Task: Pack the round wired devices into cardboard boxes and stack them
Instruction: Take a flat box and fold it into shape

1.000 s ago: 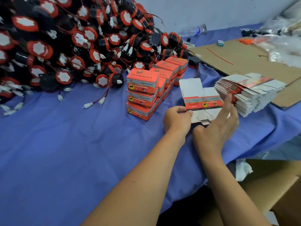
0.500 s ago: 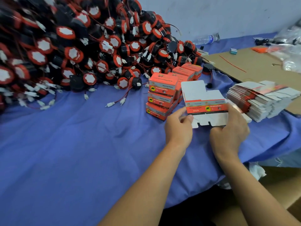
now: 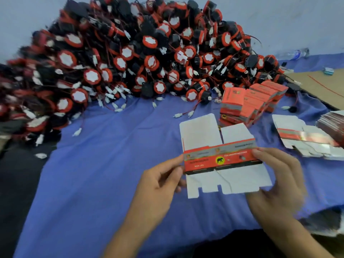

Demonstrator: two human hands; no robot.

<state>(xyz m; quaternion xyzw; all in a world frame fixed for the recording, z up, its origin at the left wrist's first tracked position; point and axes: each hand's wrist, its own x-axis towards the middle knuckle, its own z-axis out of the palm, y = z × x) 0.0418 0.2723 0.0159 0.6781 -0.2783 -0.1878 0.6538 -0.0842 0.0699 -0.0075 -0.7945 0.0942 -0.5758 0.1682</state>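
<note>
Head view, items by descending size.

1. Blue cloth (image 3: 96, 183): covers the work surface and carries everything listed below.
2. Pile of round wired devices (image 3: 130, 58): black bodies with red rims and white faces, red wires and white connectors. It is heaped across the far side of the cloth against the wall, and connectors spill along its near edge.
3. Cardboard sheet (image 3: 322, 86): brown, lying flat at far right with a red wire across it.
4. Left hand (image 3: 158, 185): thumb and curled fingers pinch the left end of the flat box.
5. Right hand (image 3: 279, 181): fingers curled round the right end of the same box, one fingertip on the printed band's upper edge.
6. Flat box (image 3: 219, 161): unfolded, with an orange printed band bearing a yellow elephant emblem and white flaps above and below. It is held between both hands, nearer the person than the packed boxes.
7. Packed boxes (image 3: 247, 101): orange, closed, stacked in rows just beside the pile's right foot.
8. Second box blank (image 3: 305, 135): lying flat on the cloth, right of the held one.
9. Stack of flat blanks (image 3: 333, 123): at the right edge, partly cut off.
10. Water bottle (image 3: 295, 54): on its side by the wall.
11. Small teal object (image 3: 328, 71): on the cardboard sheet, too blurred to identify.
</note>
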